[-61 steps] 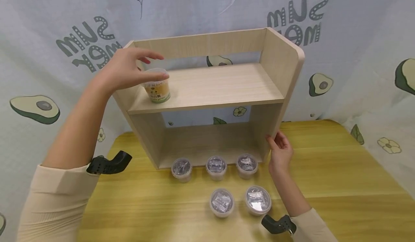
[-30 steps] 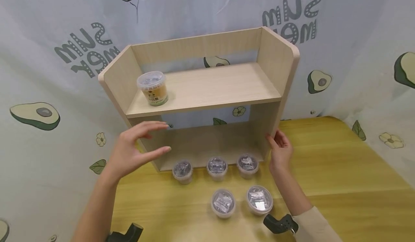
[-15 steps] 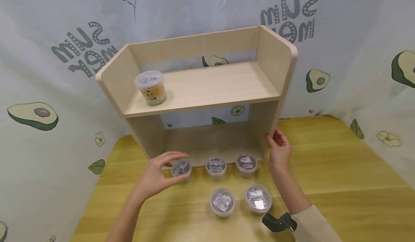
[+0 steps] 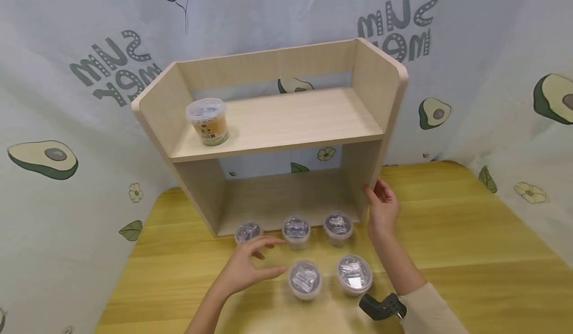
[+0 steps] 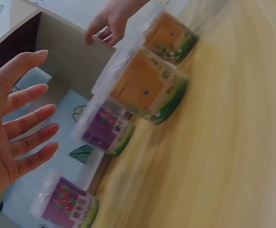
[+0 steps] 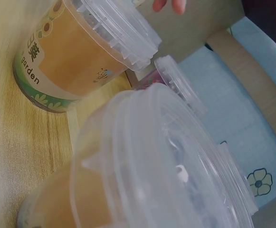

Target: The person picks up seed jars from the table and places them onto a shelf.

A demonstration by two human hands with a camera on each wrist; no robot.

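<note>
My left hand [image 4: 248, 267] hovers over the table with its thumb and fingers spread, holding nothing. Just right of its fingertips stands a lidded clear plastic tub [image 4: 305, 280]; a back-row tub [image 4: 247, 231] is partly hidden behind the hand. With thumb and fingers on either side of the panel's front edge, my right hand [image 4: 383, 209] grips the right side of a pale wooden shelf unit [image 4: 277, 147]. In the left wrist view, the nearer tub [image 5: 149, 88] has an orange label and another tub [image 5: 108, 126] a purple one.
One orange-labelled tub [image 4: 208, 122] sits at the left end of the upper shelf. Two more tubs, one in the middle [image 4: 296, 232] and a right-hand tub [image 4: 337, 227], line the unit's front. Another front tub [image 4: 354, 274] stands near my right forearm. A printed cloth [image 4: 268, 10] hangs behind.
My left hand has left the tub on the upper shelf, come down past the back row's left tub, and moved right toward the front tubs. My right hand keeps its grip on the panel.
</note>
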